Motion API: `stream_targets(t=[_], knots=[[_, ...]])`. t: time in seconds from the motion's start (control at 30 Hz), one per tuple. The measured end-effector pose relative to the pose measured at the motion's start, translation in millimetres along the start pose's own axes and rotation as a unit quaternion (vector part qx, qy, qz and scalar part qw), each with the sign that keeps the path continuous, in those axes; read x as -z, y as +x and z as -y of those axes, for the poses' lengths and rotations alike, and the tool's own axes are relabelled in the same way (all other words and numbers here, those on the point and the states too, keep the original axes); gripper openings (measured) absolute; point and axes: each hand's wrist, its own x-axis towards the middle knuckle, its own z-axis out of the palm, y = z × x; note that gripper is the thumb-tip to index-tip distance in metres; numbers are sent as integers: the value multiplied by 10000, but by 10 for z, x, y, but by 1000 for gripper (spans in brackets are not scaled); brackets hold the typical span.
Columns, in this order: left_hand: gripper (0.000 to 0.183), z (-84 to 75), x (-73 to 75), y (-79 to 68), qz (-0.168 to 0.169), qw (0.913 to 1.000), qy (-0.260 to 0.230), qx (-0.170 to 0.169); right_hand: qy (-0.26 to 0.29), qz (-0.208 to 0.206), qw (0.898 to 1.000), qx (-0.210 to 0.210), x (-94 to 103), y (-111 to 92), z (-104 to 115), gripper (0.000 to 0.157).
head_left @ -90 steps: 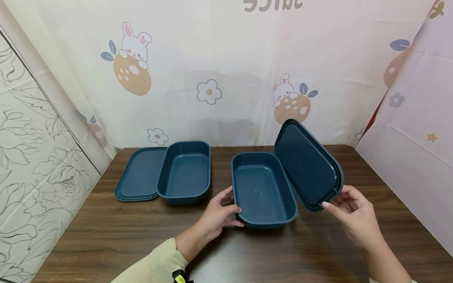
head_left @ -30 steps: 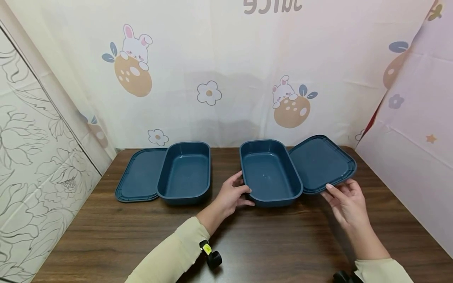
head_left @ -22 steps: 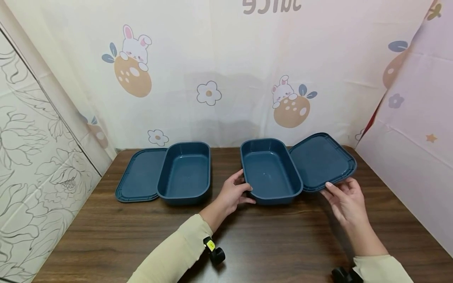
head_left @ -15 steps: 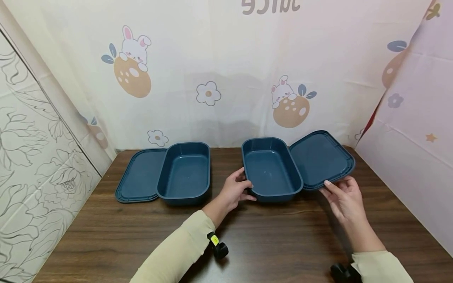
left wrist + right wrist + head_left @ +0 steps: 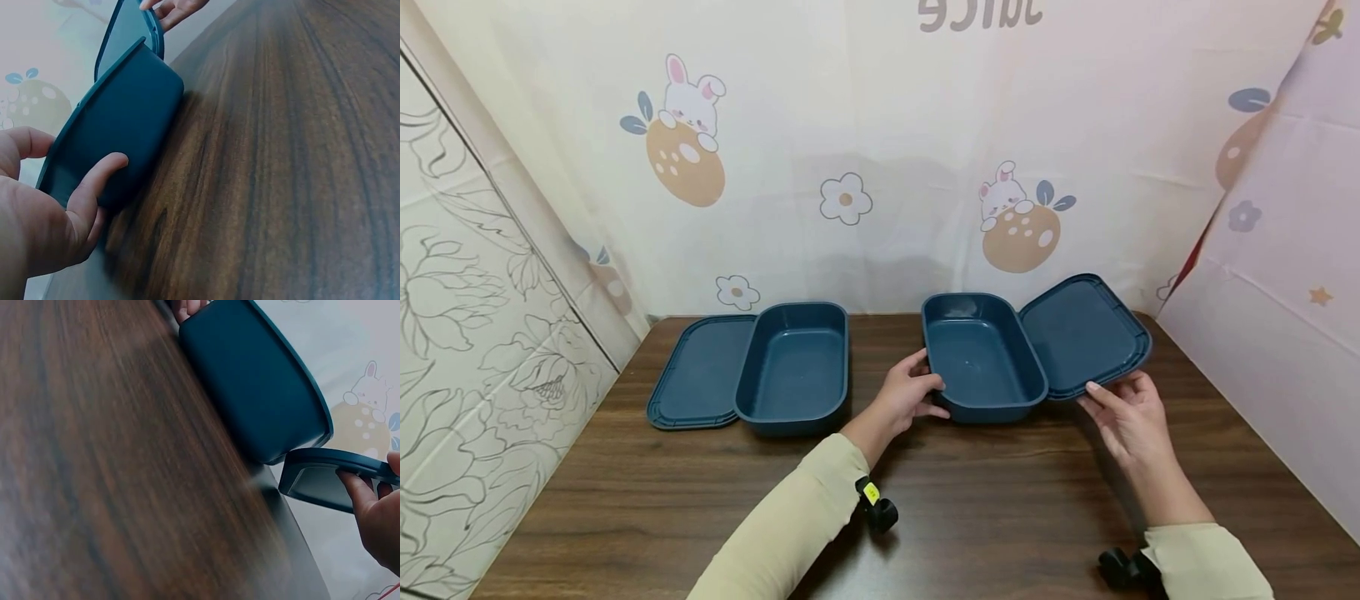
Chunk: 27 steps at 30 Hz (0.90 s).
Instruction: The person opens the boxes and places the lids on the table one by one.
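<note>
Two dark blue plastic food containers stand on the table. The right-hand container (image 5: 985,358) has my left hand (image 5: 906,392) at its near left corner, the thumb by the rim and other fingers against the outer wall. In the left wrist view, fingertips press on the side of this container (image 5: 119,119). My right hand (image 5: 1127,412) pinches the near corner of a matching lid (image 5: 1086,337), thumb on top and fingers beneath. This lid is tilted, its left edge close against the container. In the right wrist view, the lid (image 5: 331,481) is raised at the hand's end.
The other container (image 5: 793,362) stands open at the left, its rim overlapping another lid (image 5: 703,371) that lies flat. A curtain with rabbit prints (image 5: 917,233) hangs right behind the brown wooden table (image 5: 985,517). A patterned panel (image 5: 490,350) rises at the left.
Over three seconds, the right container has slid back and right with my left hand. The lid has gone from standing steeply to a shallower tilt, its inside turned down, still pinched by my right hand.
</note>
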Motion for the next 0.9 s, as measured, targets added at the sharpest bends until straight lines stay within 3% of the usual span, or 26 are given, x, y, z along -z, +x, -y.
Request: stream_targets(t=[0.13,0.37,0.5,0.67,0.9], knots=[[77,-7,-2,14,29,9999,76,69,-183,46,9998,11,32,11,-8,50],[77,7,4,34,30,10000,35,58,-810,-161,9965,165,66,28,43,84],[77,15,2,44,-3,10000,-9,42,-805,-163,9964,223,85,25,81,88],[76,16,-4,47,-16,10000,-28,63,-886,-404,9948,298,88,18,124,85],[78,17,-2,47,-28,10000,-34,64,-1189,-1053,9871,216,77,29,266,53]])
